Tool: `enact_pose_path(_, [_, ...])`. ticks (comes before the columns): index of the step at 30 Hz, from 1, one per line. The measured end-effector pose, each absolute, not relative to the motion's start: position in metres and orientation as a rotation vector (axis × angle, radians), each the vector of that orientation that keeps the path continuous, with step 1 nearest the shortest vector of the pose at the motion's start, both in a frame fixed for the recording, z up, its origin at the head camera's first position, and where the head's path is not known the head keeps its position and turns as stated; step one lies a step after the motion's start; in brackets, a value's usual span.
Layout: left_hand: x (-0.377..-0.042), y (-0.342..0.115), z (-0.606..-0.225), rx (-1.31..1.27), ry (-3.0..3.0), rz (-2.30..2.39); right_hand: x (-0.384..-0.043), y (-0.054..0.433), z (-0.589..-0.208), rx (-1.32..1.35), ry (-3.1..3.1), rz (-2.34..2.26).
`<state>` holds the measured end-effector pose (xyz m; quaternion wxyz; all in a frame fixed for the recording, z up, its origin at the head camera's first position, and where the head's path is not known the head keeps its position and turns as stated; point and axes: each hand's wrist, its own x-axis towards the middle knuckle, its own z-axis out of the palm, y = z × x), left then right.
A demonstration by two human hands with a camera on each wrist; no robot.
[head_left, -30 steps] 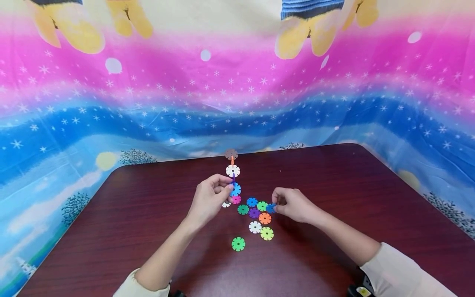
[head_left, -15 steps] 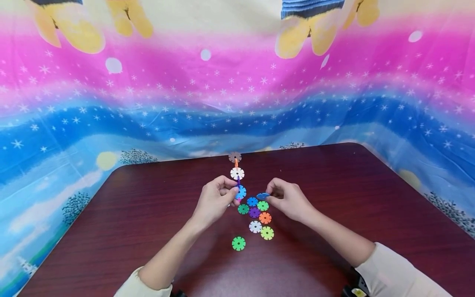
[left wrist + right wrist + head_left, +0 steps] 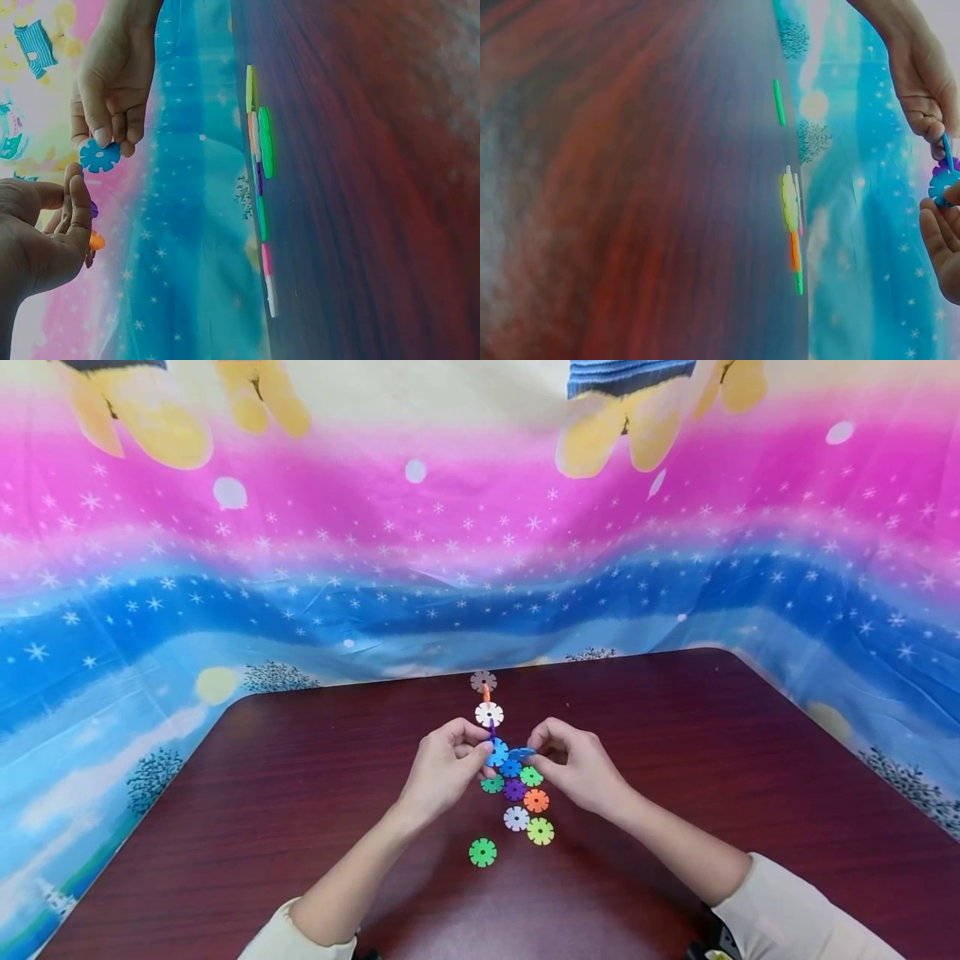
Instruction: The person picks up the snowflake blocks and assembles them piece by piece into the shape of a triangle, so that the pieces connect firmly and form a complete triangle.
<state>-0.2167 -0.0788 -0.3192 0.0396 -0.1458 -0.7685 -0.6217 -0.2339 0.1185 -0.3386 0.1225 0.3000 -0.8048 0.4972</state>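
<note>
My left hand (image 3: 442, 770) pinches a light blue notched disc (image 3: 497, 757) at the lower end of a chain. Above it, linked by their slots, follow a purple disc (image 3: 492, 729), a white disc (image 3: 482, 717), an orange disc (image 3: 487, 695) and a brown disc (image 3: 477, 683) at the top. Between thumb and fingers, my right hand (image 3: 583, 766) holds a darker blue disc (image 3: 97, 161), tilted, its edge right beside the light blue disc. In the right wrist view the light blue disc (image 3: 947, 150) shows edge-on, with the held blue disc facing the camera.
Several loose notched discs lie grouped below the hands, among them a purple disc (image 3: 508, 792), an orange disc (image 3: 530, 804) and a yellow disc (image 3: 534, 835). A green disc (image 3: 476, 856) lies apart, nearer the person. A printed curtain (image 3: 420, 602) hangs behind the dark wooden table (image 3: 262, 802).
The right hand has lifted the blue disc from beside the loose discs and moved it left to the light blue one. The left hand has shifted the chain slightly right.
</note>
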Motion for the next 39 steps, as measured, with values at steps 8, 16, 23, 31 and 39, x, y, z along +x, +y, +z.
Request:
enact_pose_path(8, [-0.216,-0.079,-0.319,-0.434,-2.379,-1.908,-0.234,0.117,-0.340,0.905,-2.333,1.421])
enact_pose_path(16, [-0.217,-0.077,-0.320,-0.462,-2.390,-1.896,-0.234,0.117,-0.341,0.923,-2.265,1.369])
enact_pose_path(23, [-0.217,-0.076,-0.320,-0.478,-2.364,-1.925,-0.235,0.114,-0.341,0.953,-2.221,1.345])
enact_pose_path(31, [-0.218,-0.078,-0.321,-0.425,-2.280,-1.963,-0.237,0.107,-0.336,0.985,-2.178,1.290])
enact_pose_path(39, [-0.217,-0.080,-0.321,-0.422,-2.243,-1.963,-0.236,0.102,-0.327,1.021,-2.195,1.201])
